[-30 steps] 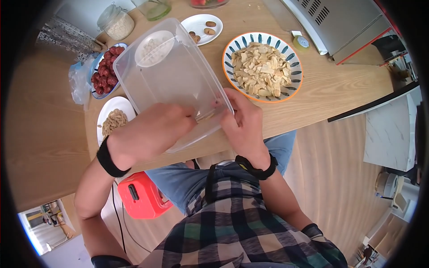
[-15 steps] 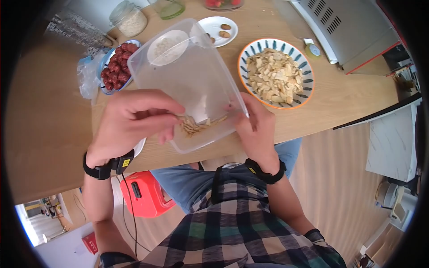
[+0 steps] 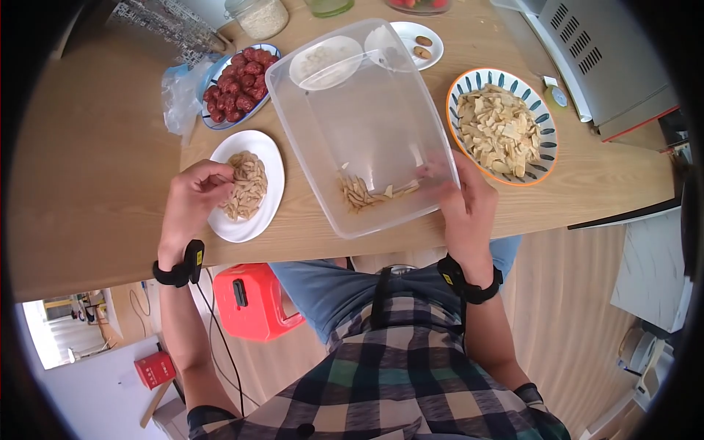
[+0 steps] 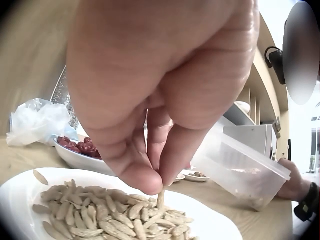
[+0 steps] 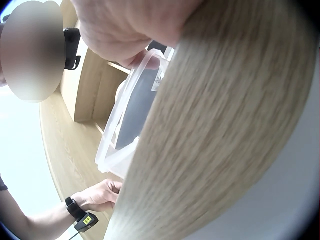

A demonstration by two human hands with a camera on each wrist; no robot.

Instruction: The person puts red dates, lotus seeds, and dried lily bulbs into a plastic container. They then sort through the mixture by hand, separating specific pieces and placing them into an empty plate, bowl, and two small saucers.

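My left hand (image 3: 196, 202) is over a white plate (image 3: 273, 183) of small tan dried tuber pieces (image 3: 249, 191). In the left wrist view, its thumb and fingertip pinch one spindle-shaped dried tuber piece (image 4: 161, 198) upright above the pile. My right hand (image 3: 469, 209) grips the right wall of a clear plastic container (image 3: 352, 125) and keeps it tilted near the table's front edge. Several tan pieces (image 3: 359, 194) have gathered at the container's near end. Part of the right hand's fingers is hidden behind the container wall.
A striped bowl (image 3: 551, 147) of pale dried slices stands to the right, beside a grey appliance (image 3: 623, 66). Red dates (image 3: 238, 84) fill a blue-rimmed dish behind the plate. Small white plates (image 3: 438, 45) and a glass jar (image 3: 260, 18) stand farther back.
My left hand has left the container's inside and moved left to the plate, where it now pinches a tuber piece. My right hand has kept its grip on the tilted container.
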